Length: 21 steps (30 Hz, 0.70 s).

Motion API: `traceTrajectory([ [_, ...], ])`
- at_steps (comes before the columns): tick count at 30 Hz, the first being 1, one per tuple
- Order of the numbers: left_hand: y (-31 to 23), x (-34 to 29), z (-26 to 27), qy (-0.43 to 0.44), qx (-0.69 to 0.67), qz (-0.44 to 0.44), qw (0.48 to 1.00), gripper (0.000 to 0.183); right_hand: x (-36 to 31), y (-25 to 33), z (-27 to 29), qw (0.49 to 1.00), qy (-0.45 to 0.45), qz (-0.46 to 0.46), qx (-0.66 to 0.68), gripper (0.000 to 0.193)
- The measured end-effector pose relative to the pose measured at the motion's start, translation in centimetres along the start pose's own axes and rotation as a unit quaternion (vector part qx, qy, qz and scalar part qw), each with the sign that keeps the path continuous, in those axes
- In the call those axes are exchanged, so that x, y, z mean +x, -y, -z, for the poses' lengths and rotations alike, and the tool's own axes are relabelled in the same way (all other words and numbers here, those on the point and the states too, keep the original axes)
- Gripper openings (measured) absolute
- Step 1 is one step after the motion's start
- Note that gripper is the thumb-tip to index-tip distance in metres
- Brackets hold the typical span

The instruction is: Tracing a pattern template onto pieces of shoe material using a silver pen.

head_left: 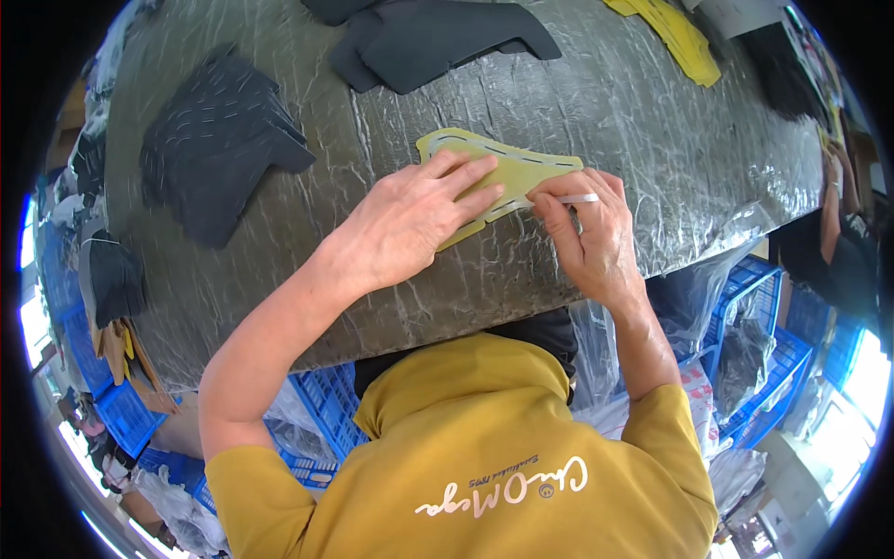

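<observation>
A yellowish-green flat template [521, 173] with long slots along its edges lies on the dark covered table. My left hand [419, 210] rests on it from the left, its fingers spread and pressing it down. My right hand [591, 224] is closed around a slim white marking pen [577, 198], pinched between thumb and fingers. The pen's tip is hidden by the fingers, close to the template's lower right edge. A yellow edge shows below the template near my left fingertips; whether it is a separate piece I cannot tell.
Dark cut pieces with pale dashes [219, 140] lie at the left. More dark pieces [447, 42] sit at the far side, and yellow pieces [675, 37] at the far right. Blue crates [745, 289] stand below the table's near edge [447, 328]. Another person's arm [832, 200] shows at the right.
</observation>
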<state>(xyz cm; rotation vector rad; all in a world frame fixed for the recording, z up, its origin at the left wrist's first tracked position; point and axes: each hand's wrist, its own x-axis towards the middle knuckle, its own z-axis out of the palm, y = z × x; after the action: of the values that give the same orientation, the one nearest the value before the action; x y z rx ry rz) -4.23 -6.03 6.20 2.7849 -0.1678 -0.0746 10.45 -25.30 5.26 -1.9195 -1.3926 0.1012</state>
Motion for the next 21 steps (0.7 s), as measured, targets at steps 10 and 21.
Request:
traceTrajectory([
  [10,-0.3,0.0,0.2,-0.001,0.010,-0.003,1.000,0.062,-0.2,-0.8,1.1,0.999,-0.024,0.000,-0.035,0.006],
  [21,-1.3,0.1,-0.3,-0.008,0.010,0.003,1.000,0.054,-0.3,-1.6,1.9,0.993,-0.060,-0.072,-0.072,0.003],
])
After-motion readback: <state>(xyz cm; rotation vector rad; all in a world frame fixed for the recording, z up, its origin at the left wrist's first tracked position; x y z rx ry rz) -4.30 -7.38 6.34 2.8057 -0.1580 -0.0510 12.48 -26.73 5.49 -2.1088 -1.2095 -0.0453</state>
